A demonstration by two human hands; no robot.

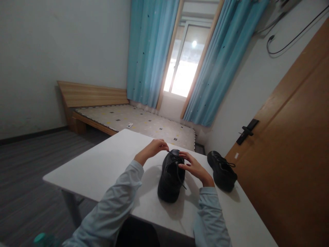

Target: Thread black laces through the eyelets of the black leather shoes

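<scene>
A black lace-up shoe (pixel 169 187) stands on the white table (pixel 113 164), its toe pointing away from me and its heel towards me. My left hand (pixel 155 148) is at the shoe's left, near the toe, with thumb and fingers pinched on a black shoelace (pixel 169 151). On the other side, my right hand (pixel 194 166) touches the shoe's upper by the laces, its thumb and fingers apart. A loose lace end hangs over the shoe's right side. The second black shoe (pixel 223 173) rests on the table to the right of my right hand.
Beyond the table is a bed with a patterned mattress (pixel 144 118) and a small white object (pixel 130 125) on it. A wooden door (pixel 288 137) stands close on the right. A bottle with a green cap (pixel 40 238) is at the lower left.
</scene>
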